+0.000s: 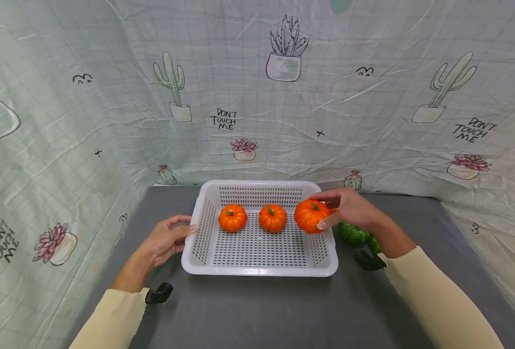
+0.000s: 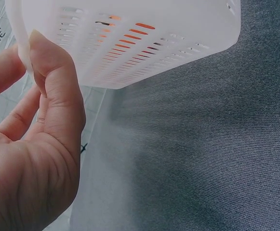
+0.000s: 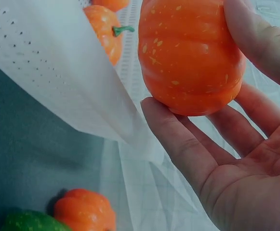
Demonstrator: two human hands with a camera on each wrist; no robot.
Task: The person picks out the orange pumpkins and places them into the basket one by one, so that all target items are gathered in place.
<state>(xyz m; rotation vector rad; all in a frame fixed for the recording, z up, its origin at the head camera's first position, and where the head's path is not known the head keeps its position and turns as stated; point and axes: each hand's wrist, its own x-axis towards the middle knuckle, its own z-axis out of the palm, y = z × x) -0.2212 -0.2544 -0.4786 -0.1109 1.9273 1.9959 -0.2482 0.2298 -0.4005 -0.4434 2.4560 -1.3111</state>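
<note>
A white perforated plastic basket stands on the dark grey table. Two small orange pumpkins with green stems sit in it, one at the left and one in the middle. My right hand grips a third orange pumpkin between thumb and fingers, over the basket's right end. In the right wrist view this pumpkin is beside the basket wall, thumb on one side and fingertips beneath. My left hand pinches the basket's left rim; the left wrist view shows the thumb against that rim.
Right of the basket, partly behind my right arm, lie green bumpy vegetables. Another orange pumpkin rests beside a green one outside the basket. A printed cloth hangs behind and around the table.
</note>
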